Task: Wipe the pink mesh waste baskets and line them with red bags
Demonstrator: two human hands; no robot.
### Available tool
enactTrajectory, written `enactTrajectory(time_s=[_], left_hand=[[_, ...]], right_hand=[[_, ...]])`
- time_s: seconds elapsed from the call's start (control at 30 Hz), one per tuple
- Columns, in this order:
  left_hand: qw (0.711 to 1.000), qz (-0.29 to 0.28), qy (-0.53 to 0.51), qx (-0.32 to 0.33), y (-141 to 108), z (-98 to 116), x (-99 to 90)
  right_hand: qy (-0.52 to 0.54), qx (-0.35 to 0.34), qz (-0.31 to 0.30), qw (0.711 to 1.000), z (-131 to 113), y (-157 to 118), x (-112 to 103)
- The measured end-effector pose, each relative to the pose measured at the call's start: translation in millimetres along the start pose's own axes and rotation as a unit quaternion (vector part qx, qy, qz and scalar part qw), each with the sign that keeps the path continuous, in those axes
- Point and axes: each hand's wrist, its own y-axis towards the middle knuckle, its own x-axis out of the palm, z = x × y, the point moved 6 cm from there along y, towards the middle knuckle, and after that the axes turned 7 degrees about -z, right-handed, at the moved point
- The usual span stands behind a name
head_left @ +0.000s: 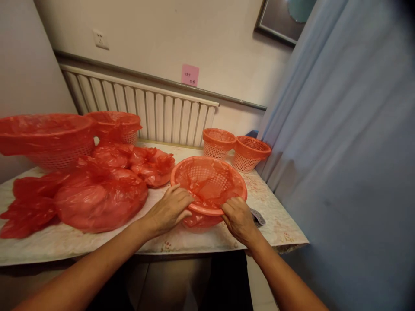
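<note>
In front of me on the table stands an orange-red plastic basket [210,161] with lattice sides. A thin red plastic bag [207,181] lines its inside and hangs below the near part of the rim. My left hand [171,208] is on the near left rim, fingers over the edge and thumb on the outer side. At the near right, my right hand [239,218] has its fingers curled over the rim and the bag's edge. Its fingertips are partly hidden inside the basket.
Several red-bagged bundles [102,201] lie on the left of the floral-covered table [275,224]. Behind them are a large lined basket [61,147] and another [129,129]. Two smaller baskets [218,144] stand at the back right, beside a blue curtain [311,129]. A radiator [155,114] runs behind.
</note>
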Motion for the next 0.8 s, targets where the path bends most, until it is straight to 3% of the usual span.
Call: enactTrajectory(time_s=[0.17, 0.33, 0.43, 0.6, 0.7, 0.8], left_hand=[[1.0, -0.001, 0.017, 0.016, 8, 30, 8.7], [0.998, 0.029, 0.056, -0.005, 12, 25, 20.6], [0.997, 0.051, 0.065, 0.009, 9, 28, 22.6], [0.994, 0.062, 0.08, 0.047, 2, 52, 27.2], [0.991, 0.059, 0.088, 0.077, -3, 72, 34.0], [0.989, 0.056, 0.082, 0.107, -7, 90, 39.2]], right_hand=[[-0.016, 0.009, -0.002, 1.0, -17, 7, 1], [0.01, 0.009, -0.055, 0.998, -23, 8, -1], [0.11, -0.005, -0.121, 0.987, -21, 10, -15], [0.337, -0.001, -0.201, 0.92, -7, 23, -45], [0.307, -0.032, -0.24, 0.921, -14, 32, -27], [0.164, -0.127, -0.285, 0.936, -43, 38, 20]])
